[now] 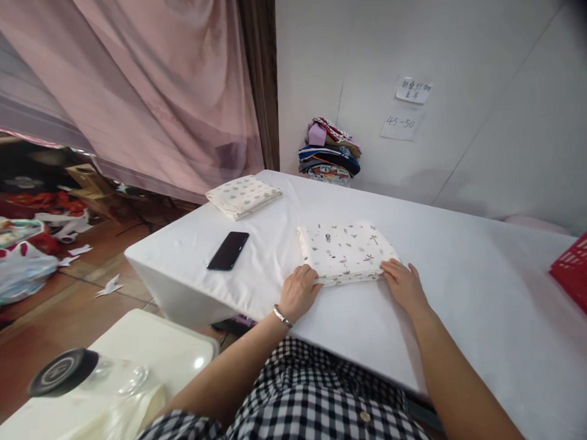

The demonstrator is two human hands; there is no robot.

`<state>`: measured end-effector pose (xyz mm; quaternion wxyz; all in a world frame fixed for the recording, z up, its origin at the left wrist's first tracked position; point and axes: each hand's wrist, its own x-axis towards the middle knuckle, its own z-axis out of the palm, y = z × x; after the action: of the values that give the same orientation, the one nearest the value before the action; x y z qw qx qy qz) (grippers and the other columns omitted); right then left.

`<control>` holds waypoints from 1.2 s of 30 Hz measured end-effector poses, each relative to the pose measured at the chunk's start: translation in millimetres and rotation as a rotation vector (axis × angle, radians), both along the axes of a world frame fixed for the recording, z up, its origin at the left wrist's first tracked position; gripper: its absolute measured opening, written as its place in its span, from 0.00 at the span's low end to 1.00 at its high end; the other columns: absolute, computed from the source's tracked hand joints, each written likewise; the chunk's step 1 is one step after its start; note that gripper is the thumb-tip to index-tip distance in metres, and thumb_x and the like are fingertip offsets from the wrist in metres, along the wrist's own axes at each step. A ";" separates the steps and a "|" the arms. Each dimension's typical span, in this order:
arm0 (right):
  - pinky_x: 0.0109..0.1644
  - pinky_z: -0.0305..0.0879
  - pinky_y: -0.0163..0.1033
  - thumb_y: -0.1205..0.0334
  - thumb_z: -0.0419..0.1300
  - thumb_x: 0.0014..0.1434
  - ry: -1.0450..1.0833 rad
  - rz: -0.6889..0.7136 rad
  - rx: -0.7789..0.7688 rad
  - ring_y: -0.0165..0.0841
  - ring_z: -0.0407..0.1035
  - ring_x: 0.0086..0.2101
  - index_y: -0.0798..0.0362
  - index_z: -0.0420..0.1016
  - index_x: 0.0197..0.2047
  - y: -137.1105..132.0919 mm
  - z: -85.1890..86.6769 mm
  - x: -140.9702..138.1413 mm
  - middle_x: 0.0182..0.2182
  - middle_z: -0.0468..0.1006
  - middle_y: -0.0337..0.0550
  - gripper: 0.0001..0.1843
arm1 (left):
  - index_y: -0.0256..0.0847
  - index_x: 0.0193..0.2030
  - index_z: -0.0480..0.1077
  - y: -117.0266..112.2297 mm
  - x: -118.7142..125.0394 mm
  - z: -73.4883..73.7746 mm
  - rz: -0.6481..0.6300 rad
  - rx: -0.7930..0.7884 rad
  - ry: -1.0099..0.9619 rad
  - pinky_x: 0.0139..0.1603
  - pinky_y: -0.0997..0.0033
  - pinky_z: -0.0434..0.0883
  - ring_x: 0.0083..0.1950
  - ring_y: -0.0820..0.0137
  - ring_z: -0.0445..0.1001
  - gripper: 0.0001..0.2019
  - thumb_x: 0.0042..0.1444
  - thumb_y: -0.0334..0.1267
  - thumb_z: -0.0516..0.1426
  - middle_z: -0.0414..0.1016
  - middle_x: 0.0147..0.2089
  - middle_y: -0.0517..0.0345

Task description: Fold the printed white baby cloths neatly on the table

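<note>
A folded white cloth with small prints (345,249) lies on the white table (469,284) in front of me. My left hand (298,290) rests at its near left corner, fingers curled against the folded edge. At the near right corner my right hand (404,283) lies with fingers stretched toward the edge. Both hands touch the cloth's near side.
A second folded patterned cloth (243,195) and a black phone (228,250) lie to the left on the table. A stack of folded clothes (329,151) sits against the far wall. A red basket (581,271) stands at the right edge. A white stool with a jar (87,378) is near left.
</note>
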<state>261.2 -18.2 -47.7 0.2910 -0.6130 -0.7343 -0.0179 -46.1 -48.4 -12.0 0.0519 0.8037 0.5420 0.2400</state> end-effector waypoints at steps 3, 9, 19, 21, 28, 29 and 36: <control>0.59 0.43 0.56 0.61 0.46 0.58 0.010 -0.006 -0.008 0.38 0.63 0.53 0.46 0.73 0.44 0.7 -0.6 0.4 0.48 0.75 0.41 0.16 | 0.43 0.40 0.66 -2.9 -3.7 -0.7 0.011 -0.057 -0.120 0.38 0.70 0.67 0.41 0.70 0.68 0.07 0.54 0.38 0.56 0.67 0.42 0.58; 0.59 0.43 0.55 0.60 0.46 0.58 0.019 -0.006 0.004 0.37 0.63 0.53 0.46 0.73 0.44 1.4 -2.8 1.3 0.48 0.74 0.40 0.16 | 0.44 0.43 0.67 -6.4 -12.4 -4.3 0.030 -0.104 -0.233 0.38 0.72 0.68 0.37 0.73 0.70 0.09 0.54 0.38 0.55 0.67 0.43 0.60; 0.60 0.44 0.55 0.61 0.47 0.58 0.019 -0.001 0.019 0.37 0.64 0.53 0.46 0.73 0.44 1.3 -3.6 1.8 0.47 0.75 0.41 0.16 | 0.42 0.37 0.66 -6.7 -8.5 -1.9 0.058 -0.093 -0.254 0.36 0.72 0.67 0.36 0.73 0.69 0.06 0.52 0.37 0.57 0.67 0.37 0.61; 0.60 0.44 0.55 0.61 0.47 0.58 0.021 -0.006 0.016 0.37 0.64 0.53 0.46 0.73 0.43 1.4 -3.2 1.5 0.47 0.75 0.41 0.16 | 0.42 0.40 0.66 -6.0 -7.2 -1.8 0.070 -0.090 -0.300 0.36 0.72 0.68 0.34 0.74 0.69 0.09 0.52 0.39 0.57 0.67 0.39 0.60; 0.60 0.44 0.56 0.61 0.47 0.58 0.023 0.004 0.009 0.36 0.63 0.53 0.45 0.73 0.43 1.1 -2.3 1.5 0.47 0.75 0.40 0.16 | 0.42 0.34 0.67 -0.5 0.7 0.7 0.057 -0.123 -0.222 0.33 0.73 0.66 0.33 0.74 0.68 0.04 0.55 0.36 0.52 0.67 0.38 0.60; 0.60 0.44 0.56 0.61 0.47 0.58 0.022 0.006 0.009 0.36 0.63 0.53 0.45 0.73 0.43 1.1 -2.3 1.6 0.47 0.75 0.39 0.16 | 0.41 0.34 0.67 -0.7 1.5 1.2 0.058 -0.115 -0.197 0.33 0.72 0.66 0.33 0.74 0.68 0.03 0.55 0.35 0.52 0.67 0.38 0.60; 0.60 0.44 0.55 0.61 0.47 0.58 0.014 0.004 -0.002 0.37 0.63 0.53 0.46 0.74 0.43 1.1 -0.3 1.0 0.47 0.75 0.40 0.16 | 0.41 0.33 0.66 -3.1 2.3 5.9 0.036 -0.019 -0.154 0.37 0.70 0.66 0.39 0.70 0.67 0.01 0.54 0.33 0.53 0.66 0.37 0.58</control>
<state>262.2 -17.2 -48.1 0.2957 -0.6119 -0.7335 -0.0122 -43.8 -51.5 -6.1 0.0968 0.7723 0.5532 0.2970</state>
